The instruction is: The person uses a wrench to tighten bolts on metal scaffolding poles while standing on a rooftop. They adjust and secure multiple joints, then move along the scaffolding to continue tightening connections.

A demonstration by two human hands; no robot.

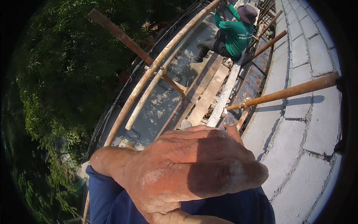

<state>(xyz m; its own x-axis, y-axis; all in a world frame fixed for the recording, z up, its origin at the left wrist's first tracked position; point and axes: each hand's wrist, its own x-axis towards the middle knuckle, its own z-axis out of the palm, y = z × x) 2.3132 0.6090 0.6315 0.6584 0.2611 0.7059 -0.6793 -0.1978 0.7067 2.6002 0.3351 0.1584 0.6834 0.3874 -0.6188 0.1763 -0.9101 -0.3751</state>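
Observation:
Close to the camera, my left hand [194,164] reaches across from the left, its back up and its fingers bent and pressed together. Pale dust marks its skin, and a dark shadow covers its knuckles and the nearest finger. Whatever lies under its palm is hidden. Just beyond it shows a bent finger [233,133], seemingly of my right hand, the rest of which is hidden. A small clear plastic piece [230,118] with a white tip stands at that fingertip; its kind is unclear. Dark blue clothing [108,201] covers my lap below.
Wooden planks [209,91] form a walkway, with rusty scaffold pipes [294,89] crossing beside it. A grey block wall [298,138] rises on the right. A person in green [236,35] with a brimmed hat sits farther along. Bamboo poles [149,74] and trees [56,89] are at left.

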